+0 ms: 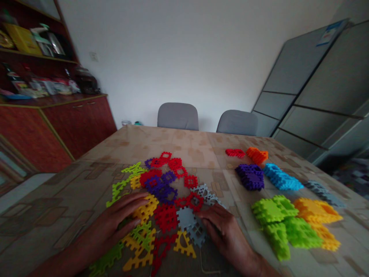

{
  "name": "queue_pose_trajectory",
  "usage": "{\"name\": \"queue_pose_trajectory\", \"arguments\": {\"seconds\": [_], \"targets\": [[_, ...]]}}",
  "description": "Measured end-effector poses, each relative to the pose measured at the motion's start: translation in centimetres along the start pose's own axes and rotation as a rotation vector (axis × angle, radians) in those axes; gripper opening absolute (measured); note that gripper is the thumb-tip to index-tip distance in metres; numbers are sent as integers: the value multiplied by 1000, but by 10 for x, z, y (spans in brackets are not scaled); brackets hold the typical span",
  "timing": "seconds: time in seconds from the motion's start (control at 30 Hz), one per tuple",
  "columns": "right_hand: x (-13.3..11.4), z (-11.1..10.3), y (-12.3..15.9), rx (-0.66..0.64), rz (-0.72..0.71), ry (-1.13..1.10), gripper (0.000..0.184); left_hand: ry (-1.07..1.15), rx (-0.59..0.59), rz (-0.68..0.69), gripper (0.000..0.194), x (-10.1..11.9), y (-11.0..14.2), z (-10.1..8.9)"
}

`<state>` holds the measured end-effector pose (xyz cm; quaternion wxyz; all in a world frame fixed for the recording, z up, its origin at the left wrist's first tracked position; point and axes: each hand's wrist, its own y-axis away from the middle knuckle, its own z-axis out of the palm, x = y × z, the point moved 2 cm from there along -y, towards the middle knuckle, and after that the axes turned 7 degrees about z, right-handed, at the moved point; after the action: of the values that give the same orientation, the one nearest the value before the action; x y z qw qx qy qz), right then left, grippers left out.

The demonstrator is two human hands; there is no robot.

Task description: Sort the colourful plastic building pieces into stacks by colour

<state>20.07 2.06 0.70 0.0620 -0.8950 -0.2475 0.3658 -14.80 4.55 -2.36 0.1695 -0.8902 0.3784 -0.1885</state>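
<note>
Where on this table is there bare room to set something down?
Bare tabletop shows between the purple stack and the far loose red pieces, and behind those pieces toward the gray chairs. Between the left hand and right hand it is crowded with overlapping pieces.

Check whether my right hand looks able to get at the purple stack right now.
Probably yes: your right hand is by the grey pieces, and only patterned tabletop seems to lie between it and the purple stack.
</note>
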Motion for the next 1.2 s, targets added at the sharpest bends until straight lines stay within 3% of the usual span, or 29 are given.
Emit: {"name": "queue_pose_trajectory", "arguments": {"seconds": [0.17, 0.37, 0.53, 0.73, 0.97, 1.2], "targets": [[1, 3, 2, -77, 65, 115, 24, -13, 13, -20, 43, 3, -2, -2], [-4, 5, 3, -226, 99, 263, 56, 43, -37, 86, 39, 21, -5, -9], [1, 6, 3, -187, 127, 199, 57, 44, -85, 118, 46, 25, -3, -6], [3, 8, 6, -154, 80, 193, 46, -10, -24, -4, 49, 17, -3, -3], [-2, 9, 6, -291, 107, 255, 82, -3, -32, -56, 44, 8, 3, 2], [2, 7, 7, -249, 83, 151, 77, -16, 32, 22, 35, 15, -3, -2]]}}
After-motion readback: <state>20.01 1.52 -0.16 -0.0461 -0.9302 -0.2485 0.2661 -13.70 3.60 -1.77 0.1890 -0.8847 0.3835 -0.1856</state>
